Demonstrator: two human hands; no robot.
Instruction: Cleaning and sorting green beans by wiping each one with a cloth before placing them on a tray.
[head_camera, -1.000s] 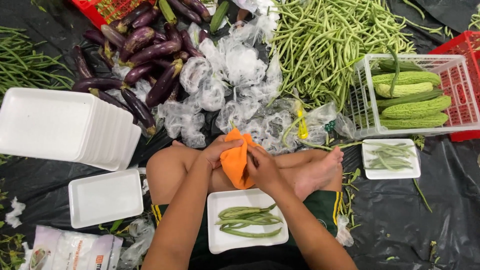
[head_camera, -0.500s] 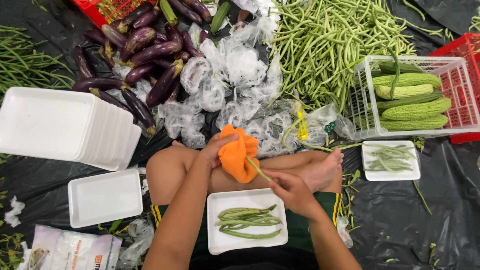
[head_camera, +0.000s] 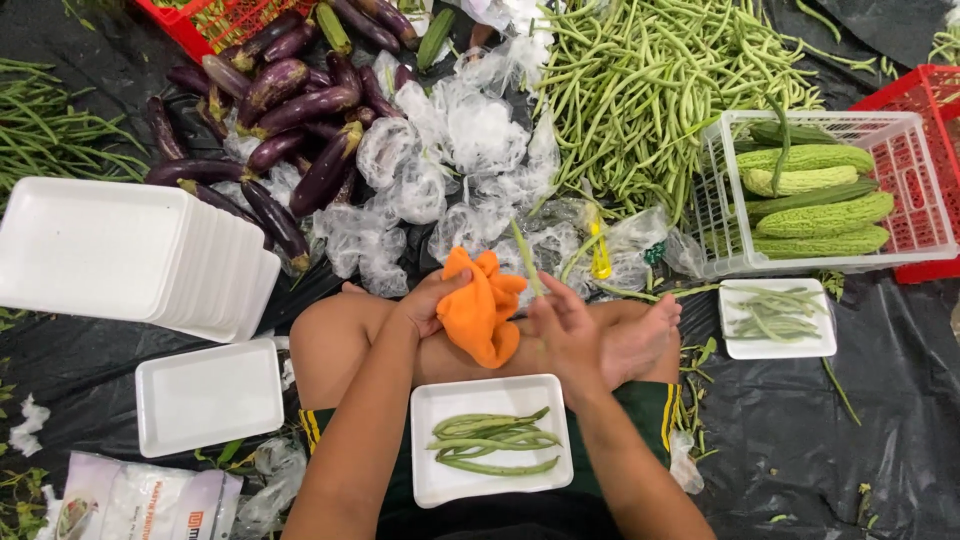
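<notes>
Person seen from above, lower centre of frame. Both forearms bare, no sleeves, watch or rings visible. Left hand (head_camera: 432, 303) and right hand (head_camera: 562, 333) ungloved. Dark green shorts with yellow side stripes at both hems, lower left and lower right of the lap. Legs bare; feet unshod.

Eggplants (head_camera: 290, 110) piled far left ahead of me, crumpled plastic bags (head_camera: 450, 150) beside them. White crate (head_camera: 735, 255) with bitter gourds (head_camera: 820, 215) at right, red crate (head_camera: 930, 95) behind it. Stacked white trays (head_camera: 110, 250) left, printed packet (head_camera: 140, 500) near my knee.
</notes>
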